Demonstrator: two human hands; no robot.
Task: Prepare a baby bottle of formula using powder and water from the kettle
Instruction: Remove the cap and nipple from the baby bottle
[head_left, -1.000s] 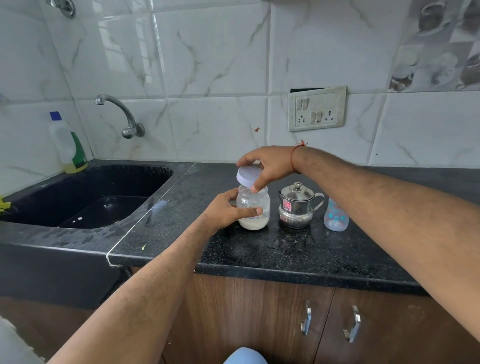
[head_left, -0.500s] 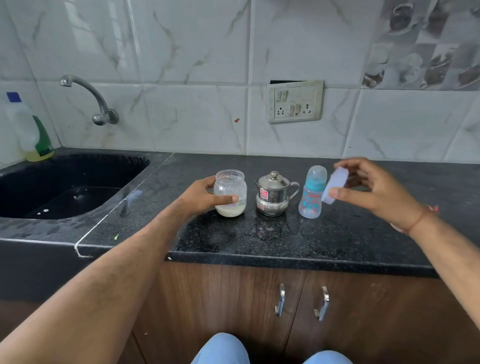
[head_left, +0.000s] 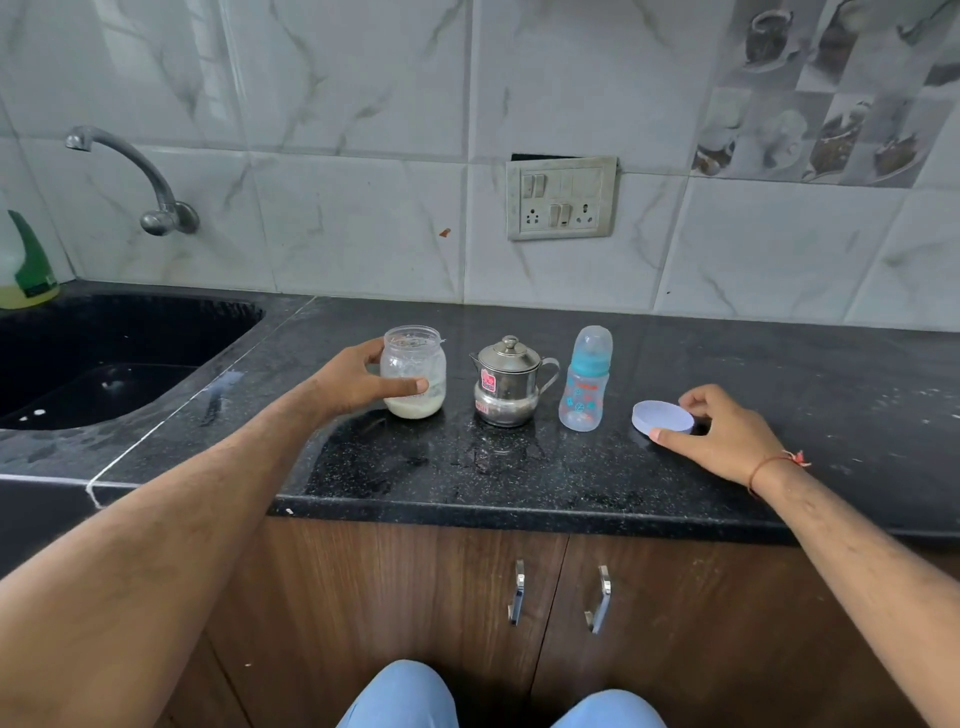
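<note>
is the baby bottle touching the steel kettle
Apart. The head view shows a strip of black countertop between the kettle and the baby bottle, past the kettle's handle.

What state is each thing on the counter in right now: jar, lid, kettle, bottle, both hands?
Clear plastic powder jar: uncapped, upright, white powder at the bottom.
Pale lilac round lid: off the jar, flat on the black counter.
Small steel kettle: lid on, upright.
Clear baby bottle with blue teat collar: capped, upright, looks empty.
Left hand: grips the jar.
Right hand: fingers on the lid's rim.
</note>
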